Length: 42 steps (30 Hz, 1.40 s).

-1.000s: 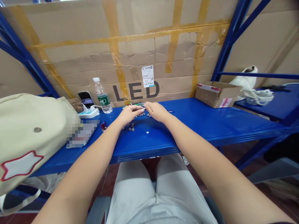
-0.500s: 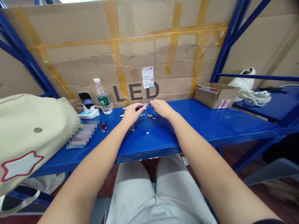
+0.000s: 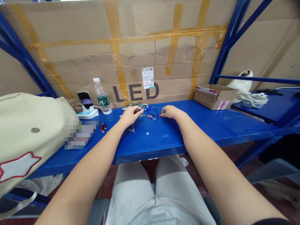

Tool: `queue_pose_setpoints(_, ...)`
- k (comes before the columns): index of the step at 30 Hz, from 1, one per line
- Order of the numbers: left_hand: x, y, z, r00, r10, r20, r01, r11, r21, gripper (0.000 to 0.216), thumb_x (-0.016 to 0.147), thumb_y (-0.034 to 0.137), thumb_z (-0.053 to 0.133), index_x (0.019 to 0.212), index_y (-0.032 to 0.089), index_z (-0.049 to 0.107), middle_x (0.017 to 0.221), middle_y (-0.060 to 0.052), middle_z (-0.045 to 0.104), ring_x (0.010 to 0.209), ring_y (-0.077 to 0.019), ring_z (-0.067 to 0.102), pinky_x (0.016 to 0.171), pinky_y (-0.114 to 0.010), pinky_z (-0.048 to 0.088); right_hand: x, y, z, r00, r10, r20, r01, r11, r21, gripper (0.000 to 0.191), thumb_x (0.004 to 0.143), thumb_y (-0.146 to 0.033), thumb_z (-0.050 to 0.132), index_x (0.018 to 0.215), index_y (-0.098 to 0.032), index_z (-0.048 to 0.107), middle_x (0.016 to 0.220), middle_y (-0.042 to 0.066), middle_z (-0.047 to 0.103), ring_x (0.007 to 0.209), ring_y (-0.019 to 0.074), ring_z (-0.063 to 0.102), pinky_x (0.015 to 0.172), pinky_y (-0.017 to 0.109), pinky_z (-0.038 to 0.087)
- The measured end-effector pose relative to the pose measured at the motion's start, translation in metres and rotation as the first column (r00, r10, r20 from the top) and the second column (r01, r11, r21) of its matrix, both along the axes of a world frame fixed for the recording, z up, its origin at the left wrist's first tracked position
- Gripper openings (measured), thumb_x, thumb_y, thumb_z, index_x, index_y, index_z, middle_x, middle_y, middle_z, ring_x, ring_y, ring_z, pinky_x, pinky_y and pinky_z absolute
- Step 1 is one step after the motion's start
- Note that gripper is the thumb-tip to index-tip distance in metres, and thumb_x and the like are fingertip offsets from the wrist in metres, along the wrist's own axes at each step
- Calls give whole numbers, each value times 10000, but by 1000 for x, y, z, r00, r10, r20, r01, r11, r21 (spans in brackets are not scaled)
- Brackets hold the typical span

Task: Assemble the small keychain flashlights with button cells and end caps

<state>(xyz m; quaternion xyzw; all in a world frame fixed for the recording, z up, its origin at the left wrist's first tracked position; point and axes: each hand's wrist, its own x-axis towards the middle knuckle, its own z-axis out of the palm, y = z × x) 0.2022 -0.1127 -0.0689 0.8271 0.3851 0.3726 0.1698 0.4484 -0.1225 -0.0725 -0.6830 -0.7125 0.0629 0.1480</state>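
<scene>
A scatter of small coloured metal clips and parts (image 3: pixel 143 108) lies on the blue shelf (image 3: pixel 201 125) near the cardboard back wall. My left hand (image 3: pixel 130 115) rests among them with its fingers curled down onto the pile; what they pinch is too small to make out. My right hand (image 3: pixel 170 112) lies to the right of the pile, fingers bent, fingertips touching a small red and purple piece (image 3: pixel 160 115). A few more small parts (image 3: pixel 131 128) and a white dot (image 3: pixel 147 133) lie nearer the shelf's front edge.
A cream bag (image 3: pixel 25 134) fills the shelf's left end. Behind it stand a phone (image 3: pixel 85 99), a white power strip (image 3: pixel 88 113) and a water bottle (image 3: pixel 102 96). An open cardboard box (image 3: pixel 214 96) sits at the right. A large LED carton (image 3: pixel 131 56) forms the back.
My right hand has drawn away from my left, moving right and toward me along the shelf. The left hand stayed at the pile, and more of the coloured clips now show between the hands.
</scene>
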Motion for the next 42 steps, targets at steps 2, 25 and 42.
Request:
queue_pose_setpoints(2, 1, -1, -1, 999, -24, -27, 24, 1000, 5, 180, 808, 324, 581, 879, 177, 657, 812, -37, 698, 745, -174, 622, 712, -292, 474, -4, 3, 0, 1000, 22, 7, -22, 999, -30, 73, 711, -270, 709, 698, -200, 689, 585, 10, 611, 453, 98, 480, 454, 214, 356)
queue_pose_setpoints(25, 2, 2, 3, 991, -43, -128, 37, 998, -45, 312, 882, 411, 391, 686, 177, 458, 560, 30, 450, 567, -131, 434, 555, -244, 329, -78, -33, 4, 924, 276, 265, -344, 903, 258, 351, 959, -375, 347, 1149, -123, 502, 1038, 164, 651, 892, 264, 626, 757, 331, 437)
queue_pose_setpoints(42, 1, -3, 0, 912, -350, 213, 406, 841, -358, 236, 873, 392, 498, 896, 158, 502, 740, -5, 566, 503, -54, 395, 454, -179, 296, -73, -23, 3, 961, 246, 122, -273, 903, 331, 319, 984, -308, 266, 1018, -141, 535, 1012, 122, 657, 872, 203, 603, 692, 262, 366)
